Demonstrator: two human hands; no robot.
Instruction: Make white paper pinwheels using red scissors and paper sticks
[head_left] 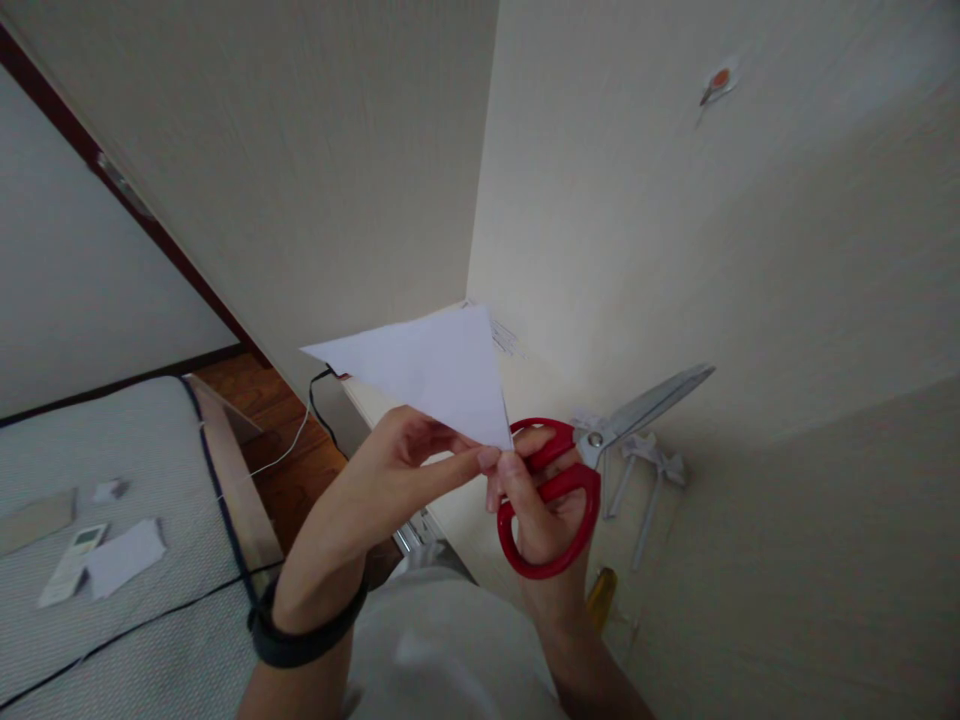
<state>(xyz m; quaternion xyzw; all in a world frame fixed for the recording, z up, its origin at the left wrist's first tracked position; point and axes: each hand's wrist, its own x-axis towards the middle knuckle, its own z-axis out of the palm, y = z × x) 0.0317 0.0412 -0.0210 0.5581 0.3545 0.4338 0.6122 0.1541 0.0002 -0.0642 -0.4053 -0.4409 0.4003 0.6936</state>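
A white sheet of paper folded into a triangle (439,370) is held up in front of me, one point to the left. My left hand (401,480) pinches its lower edge near the bottom right corner. At that same corner, the thumb and fingers of my right hand (544,510) press on the paper. Red-handled scissors (592,440) hang on my right hand, their handle loops around its fingers. The scissor blades point up and to the right, away from the paper, and look closed together.
Below the hands is a pale tabletop (469,510) against the wall corner, with white paper shapes (649,460) and a yellow object (601,597) at right. On the left, a bed (142,440) carries a remote control (73,565), paper pieces (126,557) and a black cable (142,622).
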